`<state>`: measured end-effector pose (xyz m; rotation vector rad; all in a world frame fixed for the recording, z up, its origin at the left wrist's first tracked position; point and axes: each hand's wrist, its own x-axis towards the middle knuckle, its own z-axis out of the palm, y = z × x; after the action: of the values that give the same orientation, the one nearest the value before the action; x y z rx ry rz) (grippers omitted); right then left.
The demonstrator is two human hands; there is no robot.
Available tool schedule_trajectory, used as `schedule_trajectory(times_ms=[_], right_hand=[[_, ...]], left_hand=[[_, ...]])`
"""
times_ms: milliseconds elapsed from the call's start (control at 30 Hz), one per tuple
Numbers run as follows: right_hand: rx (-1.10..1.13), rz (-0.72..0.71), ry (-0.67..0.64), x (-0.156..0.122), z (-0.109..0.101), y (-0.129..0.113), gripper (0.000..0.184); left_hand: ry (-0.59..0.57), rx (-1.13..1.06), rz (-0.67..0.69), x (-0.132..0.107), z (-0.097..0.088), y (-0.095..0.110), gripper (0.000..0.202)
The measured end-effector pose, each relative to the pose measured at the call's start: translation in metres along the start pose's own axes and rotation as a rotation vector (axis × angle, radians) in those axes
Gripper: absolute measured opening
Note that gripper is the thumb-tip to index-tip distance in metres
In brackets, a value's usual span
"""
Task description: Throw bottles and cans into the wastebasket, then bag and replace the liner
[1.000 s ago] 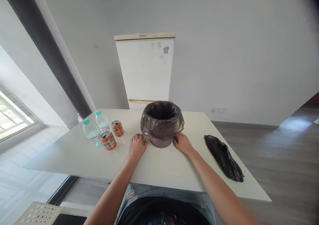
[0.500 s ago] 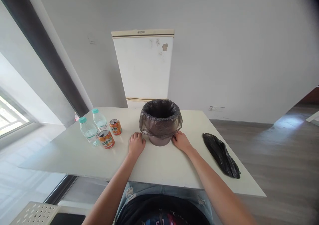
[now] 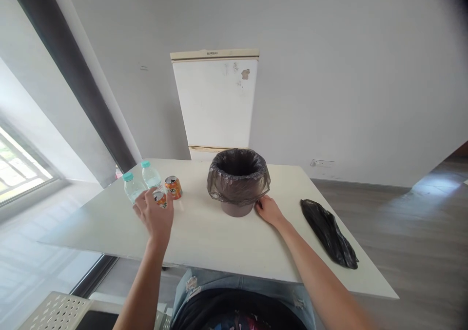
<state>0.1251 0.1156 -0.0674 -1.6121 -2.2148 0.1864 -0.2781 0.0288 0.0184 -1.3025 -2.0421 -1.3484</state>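
Note:
My left hand (image 3: pixel 155 215) is raised over the left part of the table, thumb and fingers spread apart. Between them an orange drink can (image 3: pixel 161 200) shows, partly hidden by the hand; whether they touch it I cannot tell. Just behind stands a second orange can (image 3: pixel 173 187), with two clear plastic bottles (image 3: pixel 150 175) with teal caps to the left. At the middle is a small brownish bin (image 3: pixel 237 210) lined with a dark see-through bag (image 3: pixel 239 186) folded over its rim. My right hand (image 3: pixel 269 210) rests on the table against the bin's right side, fingers loosely bent, tips partly hidden.
A bunched black plastic bag (image 3: pixel 329 232) lies on the right side of the white table (image 3: pixel 226 244). Behind the table stands a white fridge (image 3: pixel 217 103) against the wall. A perforated light plastic piece (image 3: pixel 54 310) sits at the lower left.
My left hand has left the table beside the bin and moved left to the front can, its fingers opening. The right hand stays by the bin. The view has shifted slightly.

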Motion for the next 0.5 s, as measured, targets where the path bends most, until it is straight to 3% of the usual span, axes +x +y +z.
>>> schedule_trajectory(times_ms=[67, 133, 300, 367, 433, 500], right_hand=[[0.008, 0.004, 0.001, 0.000, 0.001, 0.000, 0.020], [0.012, 0.008, 0.004, 0.000, 0.001, 0.001, 0.019], [0.011, 0.013, 0.007, -0.001, 0.002, 0.002, 0.019], [0.010, 0.018, 0.006, -0.001, 0.001, 0.003, 0.019], [0.012, 0.021, 0.004, -0.001, 0.001, 0.002, 0.020], [0.016, 0.023, 0.003, -0.001, 0.000, 0.001, 0.020]], left_hand=[[-0.093, 0.063, -0.074, 0.008, -0.004, -0.013, 0.068], [-0.146, 0.067, -0.091, 0.012, -0.007, -0.022, 0.076], [0.139, 0.016, -0.061, 0.033, -0.025, -0.037, 0.061], [0.160, 0.001, -0.090, 0.052, -0.033, -0.045, 0.065], [0.103, -0.005, -0.137, 0.073, -0.034, -0.053, 0.074], [-0.029, 0.006, -0.197, 0.091, -0.029, -0.062, 0.087]])
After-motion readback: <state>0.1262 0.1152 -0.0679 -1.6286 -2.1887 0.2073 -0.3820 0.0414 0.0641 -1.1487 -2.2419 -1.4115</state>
